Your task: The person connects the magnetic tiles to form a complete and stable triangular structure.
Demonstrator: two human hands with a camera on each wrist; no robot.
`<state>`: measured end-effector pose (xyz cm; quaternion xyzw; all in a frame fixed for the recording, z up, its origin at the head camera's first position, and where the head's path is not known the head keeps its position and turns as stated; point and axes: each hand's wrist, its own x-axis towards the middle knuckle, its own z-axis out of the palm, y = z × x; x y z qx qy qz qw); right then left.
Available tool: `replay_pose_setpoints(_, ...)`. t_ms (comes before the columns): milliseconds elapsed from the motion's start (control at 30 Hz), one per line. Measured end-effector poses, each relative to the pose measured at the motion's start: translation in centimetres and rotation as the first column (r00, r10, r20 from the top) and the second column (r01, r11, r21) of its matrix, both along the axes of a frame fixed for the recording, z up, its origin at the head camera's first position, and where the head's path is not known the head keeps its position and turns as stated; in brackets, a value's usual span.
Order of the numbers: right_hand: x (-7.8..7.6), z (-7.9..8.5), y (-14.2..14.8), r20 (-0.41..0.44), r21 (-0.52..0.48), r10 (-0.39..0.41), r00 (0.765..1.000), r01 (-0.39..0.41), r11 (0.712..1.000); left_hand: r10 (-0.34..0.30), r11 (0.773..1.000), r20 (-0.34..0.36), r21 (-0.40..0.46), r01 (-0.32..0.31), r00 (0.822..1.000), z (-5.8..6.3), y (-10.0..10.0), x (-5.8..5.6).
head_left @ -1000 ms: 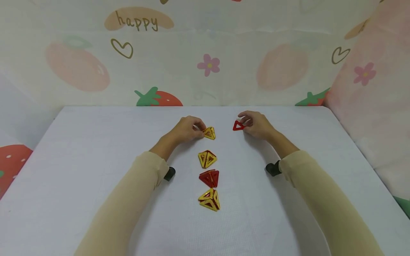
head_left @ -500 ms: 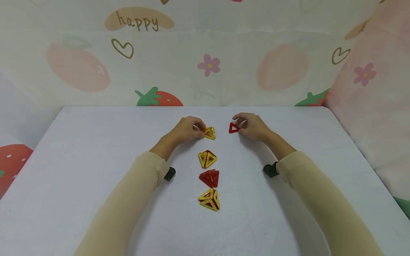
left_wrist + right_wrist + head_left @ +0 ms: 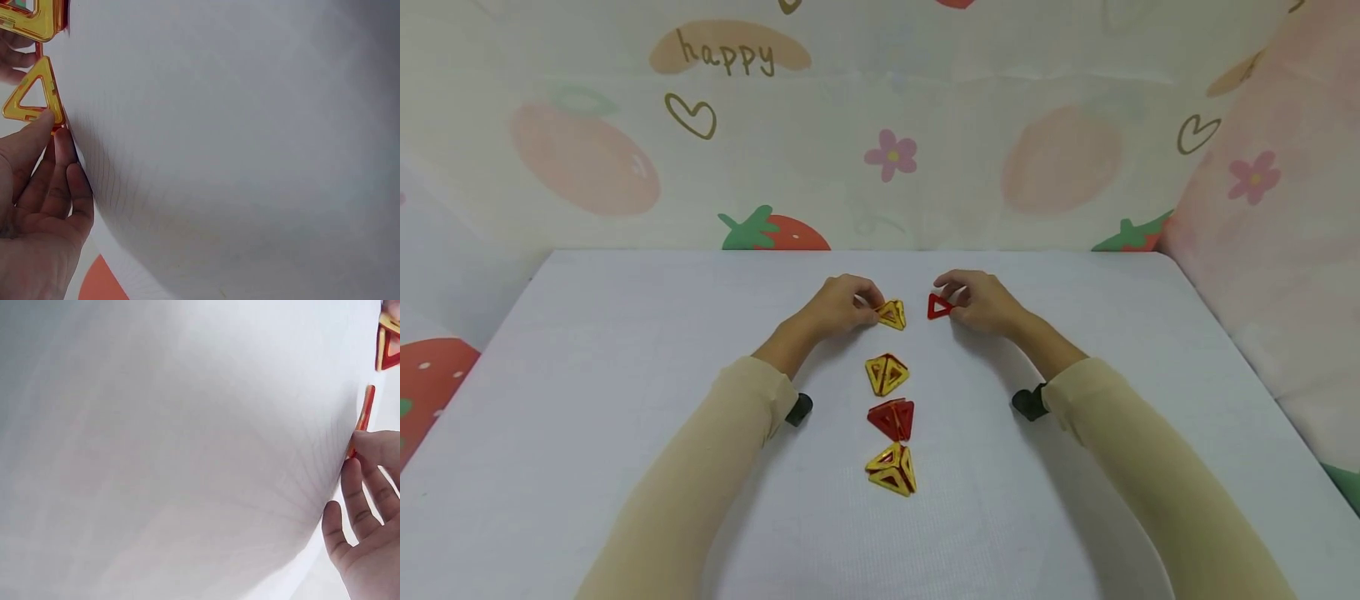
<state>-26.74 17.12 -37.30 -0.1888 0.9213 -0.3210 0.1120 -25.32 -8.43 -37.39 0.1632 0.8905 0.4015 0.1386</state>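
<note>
Near the table's back edge, my left hand (image 3: 845, 305) pinches the near-left side of a small pyramid of yellow and red magnetic triangle tiles (image 3: 892, 315). In the left wrist view the thumb presses a yellow face of that pyramid (image 3: 54, 94), fingers against the table. My right hand (image 3: 987, 305) pinches one red open-centred triangle tile (image 3: 931, 307) between thumb and fingers. This tile is held apart from the pyramid, a short gap to its right. Seen from the right wrist, the red tile (image 3: 369, 400) appears edge-on, close to the table surface.
Towards me from the left hand stand several more pyramids in a column: a yellow one (image 3: 886, 373), a red one (image 3: 892, 418) and a yellow one (image 3: 891, 469). A white cloth (image 3: 625, 375) covers the table. A patterned curtain (image 3: 955, 192) rises behind it.
My right hand has slid left and slightly nearer with the red tile, narrowing the gap to the pyramid. The left hand and the column of pyramids have stayed in place.
</note>
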Motion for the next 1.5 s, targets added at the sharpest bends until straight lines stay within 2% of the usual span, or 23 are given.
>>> replay_pose_setpoints(433, 0.4, 0.2, -1.5, 0.019, 0.017, 0.053, 0.998, -0.053, 0.998, 0.008, 1.000, 0.014, -0.012, -0.008, 1.000, -0.3, 0.0, -0.3)
replay_pose_setpoints(1500, 0.2, 0.3, -2.2, 0.031, 0.027, 0.082, 0.996, -0.083, 0.996, 0.006, 1.000, 0.016, -0.003, -0.006, 1.000, -0.3, 0.0, -0.4)
